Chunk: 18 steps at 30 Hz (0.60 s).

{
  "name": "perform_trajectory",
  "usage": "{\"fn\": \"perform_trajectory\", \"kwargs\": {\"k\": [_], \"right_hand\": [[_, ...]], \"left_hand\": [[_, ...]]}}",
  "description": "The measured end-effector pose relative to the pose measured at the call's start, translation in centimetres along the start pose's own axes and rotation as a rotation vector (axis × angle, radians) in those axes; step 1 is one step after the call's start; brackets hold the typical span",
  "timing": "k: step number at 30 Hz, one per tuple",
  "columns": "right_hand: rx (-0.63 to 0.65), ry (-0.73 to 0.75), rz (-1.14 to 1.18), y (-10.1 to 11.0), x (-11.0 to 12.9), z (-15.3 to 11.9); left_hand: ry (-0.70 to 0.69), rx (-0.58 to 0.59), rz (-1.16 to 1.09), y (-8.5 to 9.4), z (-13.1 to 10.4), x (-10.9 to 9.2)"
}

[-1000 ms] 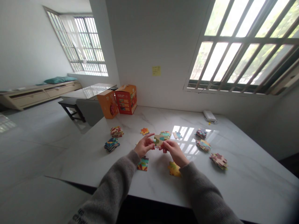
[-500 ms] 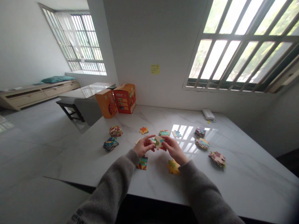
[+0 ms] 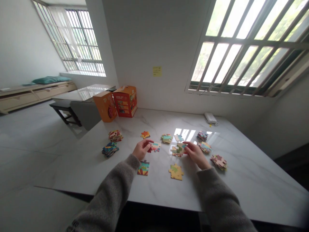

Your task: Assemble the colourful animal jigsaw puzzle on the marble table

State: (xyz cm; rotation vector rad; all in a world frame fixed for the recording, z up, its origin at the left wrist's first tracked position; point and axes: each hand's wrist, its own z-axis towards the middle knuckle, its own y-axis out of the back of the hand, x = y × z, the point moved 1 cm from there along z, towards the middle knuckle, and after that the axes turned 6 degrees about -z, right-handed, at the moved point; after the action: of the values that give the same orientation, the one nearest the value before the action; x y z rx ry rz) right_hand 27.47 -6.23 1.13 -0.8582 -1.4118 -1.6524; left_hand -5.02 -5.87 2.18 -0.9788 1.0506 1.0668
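Note:
Between thumb and fingers of my left hand [image 3: 142, 149] is a cream, red and blue puzzle piece [image 3: 156, 147]. My right hand [image 3: 196, 154] pinches a green and cream puzzle piece [image 3: 181, 148] by its right side; another patterned piece partly shows at its left edge, and I cannot tell whether they touch. Nearer me on the table, a teal and red piece [image 3: 143, 168] lies below my left hand and a yellow piece [image 3: 176, 171] sits to the left of my right forearm. Beyond the hands are an orange piece [image 3: 145, 134], a small green-topped pile [image 3: 166, 138] and a pale blue piece [image 3: 179, 138].
Piles of puzzle pieces stand at left [image 3: 110, 149] and right [image 3: 219, 162] on the marble-look table [image 3: 159, 193]. Two orange boxes [image 3: 125, 101] are at the back left. A white device [image 3: 210, 118] with a cable lies at the back right.
My hands were together around a puzzle piece and have moved apart, each now with a piece. The yellow piece, partly covered by my right wrist before, shows fully. The view has shifted slightly.

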Motion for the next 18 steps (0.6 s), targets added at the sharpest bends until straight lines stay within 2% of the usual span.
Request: {"fn": "perform_trajectory", "kwargs": {"k": [4,8,12,18], "right_hand": [[-0.002,0.049,-0.069,-0.2,-0.2,-0.5],[0.032,0.100,-0.016,-0.8,0.1,-0.7],[0.076,0.082,0.070,-1.7,0.5,-1.0],[0.058,0.137,0.151,-3.9,2.0,-1.5]], "left_hand": [[0.001,0.008,0.004,0.0,0.0,0.1],[0.016,0.027,0.013,0.0,0.1,0.3],[0.017,0.041,0.032,0.0,0.1,0.6],[0.007,0.092,0.114,-0.3,0.0,1.2]]}}
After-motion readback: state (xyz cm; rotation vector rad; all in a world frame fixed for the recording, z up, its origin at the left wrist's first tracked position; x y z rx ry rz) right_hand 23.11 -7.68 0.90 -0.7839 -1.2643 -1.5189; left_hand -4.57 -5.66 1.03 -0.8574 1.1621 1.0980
